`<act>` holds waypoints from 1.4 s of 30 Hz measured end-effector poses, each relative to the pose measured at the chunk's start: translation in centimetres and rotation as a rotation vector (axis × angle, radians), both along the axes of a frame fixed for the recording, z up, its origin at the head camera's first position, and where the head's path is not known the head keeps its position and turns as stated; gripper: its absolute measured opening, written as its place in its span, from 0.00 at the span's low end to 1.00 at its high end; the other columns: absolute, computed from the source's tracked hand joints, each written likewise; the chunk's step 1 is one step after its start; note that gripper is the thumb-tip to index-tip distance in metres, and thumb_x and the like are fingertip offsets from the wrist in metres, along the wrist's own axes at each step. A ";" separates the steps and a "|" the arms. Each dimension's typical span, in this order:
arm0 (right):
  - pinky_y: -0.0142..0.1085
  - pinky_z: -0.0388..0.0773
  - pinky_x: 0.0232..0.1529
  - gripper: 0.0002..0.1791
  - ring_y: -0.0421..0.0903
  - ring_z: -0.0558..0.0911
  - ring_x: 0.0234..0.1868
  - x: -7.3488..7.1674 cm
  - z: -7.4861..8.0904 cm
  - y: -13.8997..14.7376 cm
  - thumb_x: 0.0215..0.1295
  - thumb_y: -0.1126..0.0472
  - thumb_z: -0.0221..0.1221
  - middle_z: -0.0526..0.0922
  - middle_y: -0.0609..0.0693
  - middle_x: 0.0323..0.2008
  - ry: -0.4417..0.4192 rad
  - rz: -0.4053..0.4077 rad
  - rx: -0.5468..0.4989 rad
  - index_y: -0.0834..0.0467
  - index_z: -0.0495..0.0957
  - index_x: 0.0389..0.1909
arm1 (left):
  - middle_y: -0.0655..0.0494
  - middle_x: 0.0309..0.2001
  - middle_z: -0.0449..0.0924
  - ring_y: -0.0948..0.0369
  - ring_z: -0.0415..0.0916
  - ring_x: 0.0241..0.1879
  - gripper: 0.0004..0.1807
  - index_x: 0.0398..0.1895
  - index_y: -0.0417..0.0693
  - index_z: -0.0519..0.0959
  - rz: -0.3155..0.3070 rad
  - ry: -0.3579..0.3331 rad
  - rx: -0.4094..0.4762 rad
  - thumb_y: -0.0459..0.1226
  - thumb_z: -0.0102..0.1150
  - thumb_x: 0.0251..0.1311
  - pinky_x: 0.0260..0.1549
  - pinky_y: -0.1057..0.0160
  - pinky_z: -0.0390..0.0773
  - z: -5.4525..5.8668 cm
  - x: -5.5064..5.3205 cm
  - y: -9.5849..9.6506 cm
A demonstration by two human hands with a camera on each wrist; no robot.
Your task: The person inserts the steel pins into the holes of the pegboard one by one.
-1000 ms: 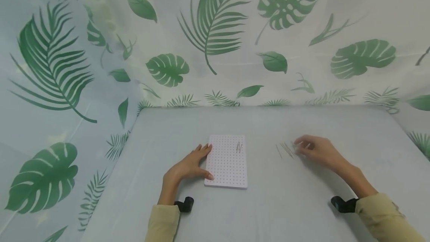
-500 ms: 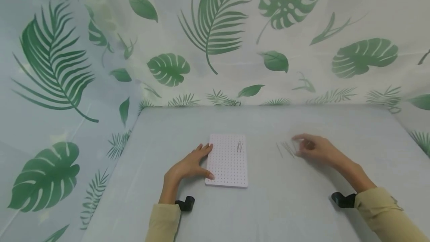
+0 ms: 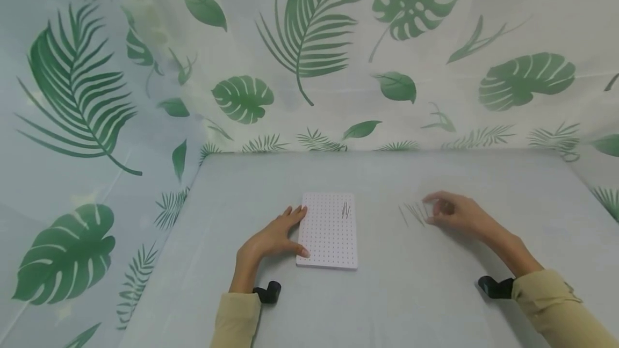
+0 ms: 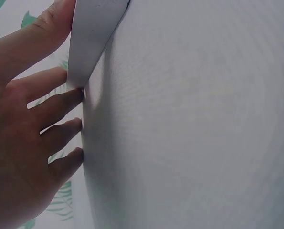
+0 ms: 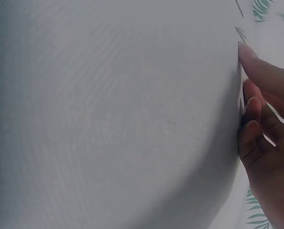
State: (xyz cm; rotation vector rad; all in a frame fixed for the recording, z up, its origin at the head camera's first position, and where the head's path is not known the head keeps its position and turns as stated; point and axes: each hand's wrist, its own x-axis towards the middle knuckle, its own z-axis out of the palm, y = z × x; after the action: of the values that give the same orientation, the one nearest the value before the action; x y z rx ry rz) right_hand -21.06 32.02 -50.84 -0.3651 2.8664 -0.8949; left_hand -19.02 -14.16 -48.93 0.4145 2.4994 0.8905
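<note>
A white board (image 3: 326, 246) with rows of small holes lies flat on the table. My left hand (image 3: 271, 238) rests against its left side, fingers spread, thumb near the lower corner; in the left wrist view the fingertips reach the table beside the board's edge (image 4: 91, 40). Several thin dark pins (image 3: 345, 210) show at the board's upper right. More thin pins (image 3: 414, 214) lie loose on the table to the right. Beside them my right hand (image 3: 456, 214) pinches one thin pin lengthwise between thumb and index fingertips, with the other fingers curled under.
The pale table (image 3: 387, 299) extends around the board and the pins. A leaf-printed curtain (image 3: 338, 111) hangs behind it and at the sides. Black wrist devices (image 3: 494, 287) sit at both cuffs.
My right index finger and thumb have spread wider around the pin, and the other fingers have curled in. My left hand and the board hold their place.
</note>
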 end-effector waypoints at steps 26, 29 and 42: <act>0.35 0.78 0.35 0.22 0.48 0.84 0.40 0.6 0.8 -0.4 0.68 0.51 0.67 0.89 0.60 0.43 -0.056 -0.172 -0.126 0.63 0.79 0.52 | 0.50 0.83 0.50 0.46 0.39 0.83 0.59 0.82 0.49 0.56 0.007 -0.004 0.020 0.44 0.81 0.48 0.78 0.37 0.47 0.5 0.2 0.1; 0.34 0.78 0.34 0.21 0.47 0.83 0.39 0.7 0.9 -0.5 0.68 0.52 0.67 0.89 0.60 0.42 -0.060 -0.169 -0.154 0.63 0.78 0.52 | 0.50 0.83 0.50 0.46 0.38 0.83 0.59 0.82 0.49 0.56 0.004 -0.006 0.025 0.44 0.81 0.48 0.78 0.37 0.47 0.2 0.2 0.1; 0.34 0.81 0.35 0.22 0.42 0.84 0.37 0.8 1.6 -1.4 0.68 0.50 0.67 0.88 0.58 0.42 -0.094 -0.135 -0.243 0.64 0.79 0.50 | 0.49 0.83 0.49 0.46 0.38 0.83 0.59 0.82 0.48 0.55 -0.013 0.001 0.024 0.44 0.81 0.48 0.78 0.37 0.46 0.3 0.1 0.1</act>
State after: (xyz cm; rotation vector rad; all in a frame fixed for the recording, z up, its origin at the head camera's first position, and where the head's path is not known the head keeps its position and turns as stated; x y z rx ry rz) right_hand -20.24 30.65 -49.20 -0.1469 2.7284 -1.2549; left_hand -18.94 -14.04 -48.62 0.4378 2.4864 0.9160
